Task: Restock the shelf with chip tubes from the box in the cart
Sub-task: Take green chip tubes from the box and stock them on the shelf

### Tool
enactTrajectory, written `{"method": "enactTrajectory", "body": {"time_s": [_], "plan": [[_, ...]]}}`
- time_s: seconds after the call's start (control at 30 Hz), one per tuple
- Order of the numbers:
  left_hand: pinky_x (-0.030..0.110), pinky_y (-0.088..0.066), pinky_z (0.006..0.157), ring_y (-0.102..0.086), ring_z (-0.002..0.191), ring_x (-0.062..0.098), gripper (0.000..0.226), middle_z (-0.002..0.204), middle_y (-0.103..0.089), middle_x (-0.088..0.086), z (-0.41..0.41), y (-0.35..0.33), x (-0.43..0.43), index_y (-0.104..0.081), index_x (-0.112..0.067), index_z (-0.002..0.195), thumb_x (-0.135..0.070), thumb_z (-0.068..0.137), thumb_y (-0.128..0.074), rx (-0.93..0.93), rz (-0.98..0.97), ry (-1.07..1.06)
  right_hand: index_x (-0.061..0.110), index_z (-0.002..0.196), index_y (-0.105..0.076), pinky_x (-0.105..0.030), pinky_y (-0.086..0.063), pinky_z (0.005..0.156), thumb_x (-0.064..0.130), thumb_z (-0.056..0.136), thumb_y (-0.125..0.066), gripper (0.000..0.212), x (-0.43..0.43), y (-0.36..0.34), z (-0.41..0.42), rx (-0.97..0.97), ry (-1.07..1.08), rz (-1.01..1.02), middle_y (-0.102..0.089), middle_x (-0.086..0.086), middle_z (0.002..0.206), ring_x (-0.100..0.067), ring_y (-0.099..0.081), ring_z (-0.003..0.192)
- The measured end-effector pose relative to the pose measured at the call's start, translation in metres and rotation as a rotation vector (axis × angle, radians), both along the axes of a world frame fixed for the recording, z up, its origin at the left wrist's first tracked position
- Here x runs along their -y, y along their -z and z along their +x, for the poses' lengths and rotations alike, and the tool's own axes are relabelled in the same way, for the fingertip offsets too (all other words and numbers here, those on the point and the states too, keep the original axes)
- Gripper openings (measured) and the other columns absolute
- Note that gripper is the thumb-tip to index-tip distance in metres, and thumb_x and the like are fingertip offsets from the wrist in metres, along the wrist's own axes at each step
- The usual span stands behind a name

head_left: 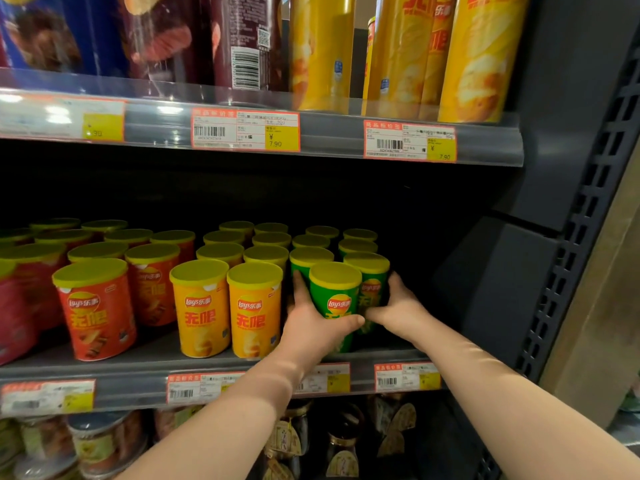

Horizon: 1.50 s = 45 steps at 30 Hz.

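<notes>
On the middle shelf (145, 367) stand rows of short chip tubes with yellow-green lids: red ones (95, 306) at left, yellow ones (254, 308) in the middle, green ones at right. My left hand (313, 323) wraps the front green tube (336, 296) from its left side and front. My right hand (398, 306) grips a second green tube (370, 282) just behind and to the right of it. Both tubes stand upright on the shelf. The box and the cart are out of view.
Tall yellow tubes (481, 57) and dark tubes (242, 39) fill the upper shelf, with price labels (246, 129) on its edge. The dark shelf side panel (519, 265) rises at right. Glass jars (104, 441) sit on the shelf below.
</notes>
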<state>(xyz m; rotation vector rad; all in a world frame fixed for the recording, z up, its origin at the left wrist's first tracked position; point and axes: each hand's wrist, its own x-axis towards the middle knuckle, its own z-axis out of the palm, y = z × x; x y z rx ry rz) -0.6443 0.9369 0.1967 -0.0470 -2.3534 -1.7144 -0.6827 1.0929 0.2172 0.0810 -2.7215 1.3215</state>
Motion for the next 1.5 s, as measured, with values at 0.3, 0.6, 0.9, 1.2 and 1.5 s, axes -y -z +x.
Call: {"method": "enactTrajectory", "body": {"time_s": [0.3, 0.6, 0.9, 1.2, 1.5], "plan": [[0.039, -0.042, 0.104, -0.046, 0.122, 0.022, 0.117, 0.138, -0.04, 0.005, -0.003, 0.001, -0.001, -0.008, -0.032, 0.151, -0.027, 0.064, -0.086, -0.018, -0.024, 0.029, 0.015, 0.14, -0.031, -0.03, -0.043, 0.086, 0.009, 0.08, -0.07, 0.072, -0.007, -0.002, 0.001, 0.037, 0.001, -0.03, -0.05, -0.012, 0.13, -0.025, -0.05, 0.118], [0.042, -0.048, 0.097, -0.055, 0.112, 0.022, 0.087, 0.124, -0.055, 0.006, -0.002, 0.004, -0.001, -0.036, -0.023, 0.137, -0.032, 0.066, -0.085, -0.017, -0.066, 0.012, 0.015, 0.14, -0.031, -0.03, -0.042, 0.086, 0.008, 0.08, -0.069, 0.071, -0.012, -0.003, 0.001, 0.037, 0.023, -0.059, -0.048, -0.012, 0.133, -0.027, -0.049, 0.121], [0.03, -0.043, 0.096, -0.048, 0.107, 0.018, 0.078, 0.122, -0.045, 0.005, 0.002, 0.005, -0.003, -0.038, -0.018, 0.133, -0.022, 0.068, -0.081, -0.041, -0.171, -0.04, 0.014, 0.136, -0.035, -0.03, -0.042, 0.084, 0.009, 0.081, -0.068, 0.065, -0.012, 0.0, 0.002, 0.034, 0.042, -0.069, -0.048, -0.012, 0.133, -0.028, -0.049, 0.119], [0.041, -0.05, 0.095, -0.056, 0.108, 0.021, 0.076, 0.123, -0.053, 0.006, 0.004, 0.005, -0.011, -0.04, -0.019, 0.129, -0.027, 0.067, -0.083, -0.054, -0.159, -0.044, 0.015, 0.143, -0.027, -0.031, -0.041, 0.088, 0.012, 0.083, -0.066, 0.072, -0.01, 0.001, 0.003, 0.018, 0.076, -0.048, -0.041, -0.014, 0.141, -0.03, -0.045, 0.125], [0.04, -0.051, 0.094, -0.059, 0.105, 0.02, 0.075, 0.118, -0.058, 0.003, 0.007, 0.004, -0.013, -0.039, -0.022, 0.13, -0.027, 0.069, -0.082, -0.055, -0.194, -0.064, 0.022, 0.1, -0.048, -0.028, -0.044, 0.078, 0.017, 0.081, -0.063, 0.025, -0.016, 0.016, 0.022, -0.118, -0.003, 0.01, -0.056, 0.0, 0.099, -0.018, -0.055, 0.093]]}}
